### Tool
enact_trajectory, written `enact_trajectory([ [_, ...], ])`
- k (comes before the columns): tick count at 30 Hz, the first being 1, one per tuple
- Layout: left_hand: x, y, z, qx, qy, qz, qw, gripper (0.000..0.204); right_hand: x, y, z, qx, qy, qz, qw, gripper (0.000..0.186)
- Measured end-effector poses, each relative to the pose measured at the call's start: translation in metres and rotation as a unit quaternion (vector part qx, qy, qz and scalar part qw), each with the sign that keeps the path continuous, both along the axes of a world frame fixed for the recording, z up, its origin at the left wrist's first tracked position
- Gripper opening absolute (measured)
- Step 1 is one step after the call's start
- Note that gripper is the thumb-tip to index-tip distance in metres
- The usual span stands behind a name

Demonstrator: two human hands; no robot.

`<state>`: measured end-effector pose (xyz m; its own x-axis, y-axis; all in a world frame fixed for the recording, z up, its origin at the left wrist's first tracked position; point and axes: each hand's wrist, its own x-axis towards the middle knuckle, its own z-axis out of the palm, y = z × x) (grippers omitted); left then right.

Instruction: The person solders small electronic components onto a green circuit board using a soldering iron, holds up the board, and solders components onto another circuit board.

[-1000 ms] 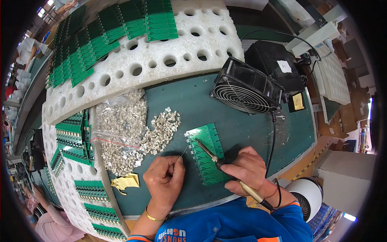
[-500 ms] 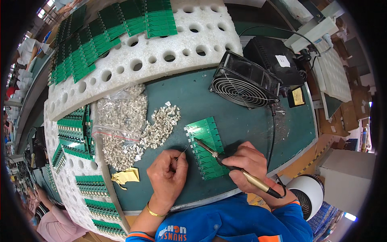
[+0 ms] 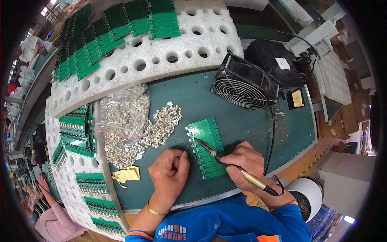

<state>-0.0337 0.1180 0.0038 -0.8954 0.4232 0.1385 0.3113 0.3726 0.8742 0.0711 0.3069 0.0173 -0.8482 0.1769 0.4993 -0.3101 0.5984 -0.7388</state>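
One thin grey wire [image 3: 186, 149] is pinched in my left hand [image 3: 169, 171]; my right hand [image 3: 246, 164] grips a gold-and-black soldering iron [image 3: 252, 180], its tip [image 3: 196, 140] slightly farther down the rectangular green circuit board [image 3: 211, 164] on the dark-green counter [image 3: 193, 97] than before, suggesting progress.

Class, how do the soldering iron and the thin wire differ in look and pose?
Thickness: the soldering iron is thick and partly golden; the wire is very thin.
Slant: the iron points up and left in the picture, the wire up and right.
Holder: the iron is in the grip of the right hand, the wire in that of the left hand.
Shared: both have a tip near the green circuit board.
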Motion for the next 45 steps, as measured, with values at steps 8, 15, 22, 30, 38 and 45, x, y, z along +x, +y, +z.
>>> enact_trajectory([
  [8,-0.0005,0.001,-0.0001,-0.014,0.0,0.003,1.0,0.01,-0.001,0.001,0.0011,-0.005,-0.013,0.002,1.0,0.023],
  [15,-0.0015,0.0026,0.0013,-0.012,0.003,0.003,1.0,0.011,-0.0036,0.0018,-0.0011,0.005,0.004,0.004,1.0,0.015],
  [22,-0.0011,0.0042,0.0005,-0.008,-0.004,0.006,1.0,0.011,-0.0038,0.0015,-0.0005,0.006,0.006,0.004,1.0,0.015],
  [30,-0.0011,0.004,-0.0012,-0.01,0.003,0.001,1.0,0.011,-0.0011,0.0011,0.0,0.011,0.002,0.006,1.0,0.017],
  [38,-0.0014,0.0065,0.0002,-0.017,0.01,0.001,1.0,0.011,-0.001,0.0003,-0.0013,0.01,-0.004,0.002,1.0,0.021],
  [45,-0.002,0.0074,0.0007,-0.018,0.01,0.005,1.0,0.011,-0.0011,-0.0003,-0.0007,0.016,-0.003,0.008,1.0,0.024],
])
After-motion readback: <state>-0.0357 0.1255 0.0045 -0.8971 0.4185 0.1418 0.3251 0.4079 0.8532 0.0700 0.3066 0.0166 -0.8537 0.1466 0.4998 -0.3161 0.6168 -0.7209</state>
